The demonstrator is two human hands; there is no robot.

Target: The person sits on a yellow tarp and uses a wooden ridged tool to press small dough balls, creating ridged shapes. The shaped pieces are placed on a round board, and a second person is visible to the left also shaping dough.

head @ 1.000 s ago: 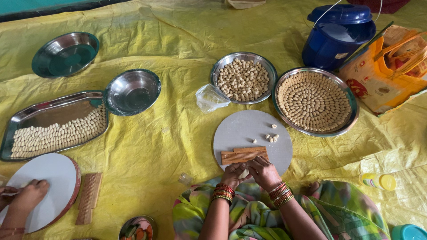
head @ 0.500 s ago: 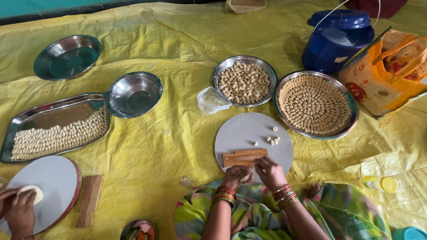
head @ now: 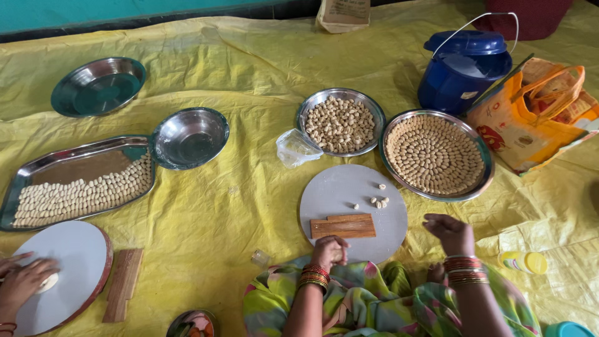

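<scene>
Left hand (head: 331, 251) is curling shut, contents unclear, just below the long-axis-sideways ridged wooden board (head: 343, 226) on the round grey slab (head: 340, 187); right hand (head: 450, 233) is hovering half-open, empty.

The left hand (head: 329, 251) curls shut, its fingers' contents hidden.

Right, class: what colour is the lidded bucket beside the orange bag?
The bucket is dark blue, with a thin pale wire handle; the head view shows it, at upper right.
</scene>
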